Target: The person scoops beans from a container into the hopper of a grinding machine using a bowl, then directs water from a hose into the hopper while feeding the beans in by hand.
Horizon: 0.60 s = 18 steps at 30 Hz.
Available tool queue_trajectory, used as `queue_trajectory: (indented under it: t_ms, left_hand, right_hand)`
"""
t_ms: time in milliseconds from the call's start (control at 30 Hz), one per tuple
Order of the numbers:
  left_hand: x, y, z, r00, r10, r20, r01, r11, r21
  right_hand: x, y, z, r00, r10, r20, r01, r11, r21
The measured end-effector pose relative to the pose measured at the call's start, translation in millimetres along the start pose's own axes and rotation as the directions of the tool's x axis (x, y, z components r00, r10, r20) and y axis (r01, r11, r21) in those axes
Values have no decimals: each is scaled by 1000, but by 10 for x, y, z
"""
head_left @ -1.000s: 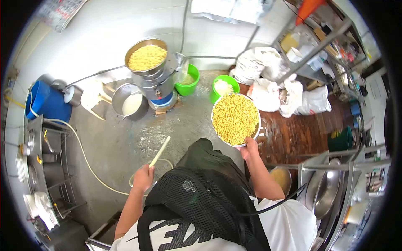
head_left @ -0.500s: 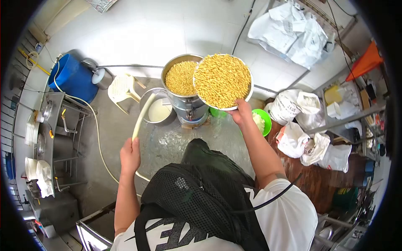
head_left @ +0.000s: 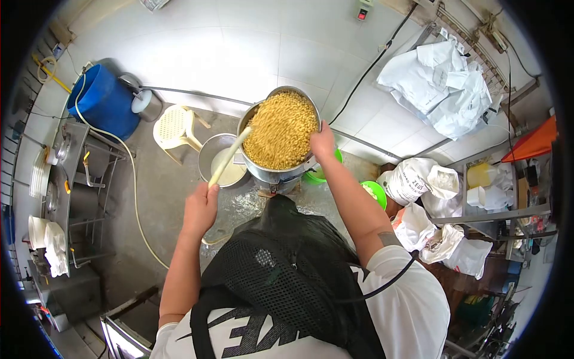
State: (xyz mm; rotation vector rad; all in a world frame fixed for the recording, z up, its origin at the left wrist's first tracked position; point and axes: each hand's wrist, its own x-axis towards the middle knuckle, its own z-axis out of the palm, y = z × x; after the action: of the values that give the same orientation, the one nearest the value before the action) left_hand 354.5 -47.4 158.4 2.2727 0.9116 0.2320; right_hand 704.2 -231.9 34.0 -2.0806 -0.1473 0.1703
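Note:
My left hand [head_left: 200,209] is closed around a pale hose [head_left: 230,157], whose end reaches the left edge of the bean heap. My right hand [head_left: 323,142] grips the right-hand rim of a bowl of yellow beans, which look like soybeans [head_left: 281,134]. That bowl overlaps the steel hopper [head_left: 245,122] of a metal machine [head_left: 268,176], and its own edge is hard to separate from the hopper's. Some of the beans are blurred. Left of the machine, a wide steel pot [head_left: 206,161] on the floor holds whitish liquid [head_left: 234,173].
A cream plastic stool [head_left: 173,128] and a blue barrel [head_left: 107,102] stand to the left. The hose [head_left: 137,203] trails over the floor. Green bowls [head_left: 373,194] and white sacks [head_left: 406,179] sit at right, near metal shelving [head_left: 490,212]. A steel sink unit [head_left: 78,161] lines the left.
My right hand has moved left and up with the bean bowl, from beside the hopper to over it. My left hand has shifted right, bringing the hose end to the beans.

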Motion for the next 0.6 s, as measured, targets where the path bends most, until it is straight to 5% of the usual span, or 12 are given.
queue_trajectory:
  t_ms: [100, 167, 433, 600]
  left_hand:
    - [145, -182, 33, 996, 79, 50, -78, 997, -13]
    - [264, -258, 30, 994, 90, 68, -89, 996, -24]
    - [730, -609, 5, 976, 198, 89, -190, 978, -88]
    - [885, -646, -51, 956, 156, 249, -159, 987, -7]
  right_hand:
    - [-51, -208, -13, 999, 33, 41, -33, 999, -2]
    - [-35, -239, -3, 992, -91, -86, 81, 989, -122]
    - [-16, -604, -235, 954, -252, -164, 215, 953, -214]
    - [-140, -819, -283, 899, -370, -234, 312, 916, -252]
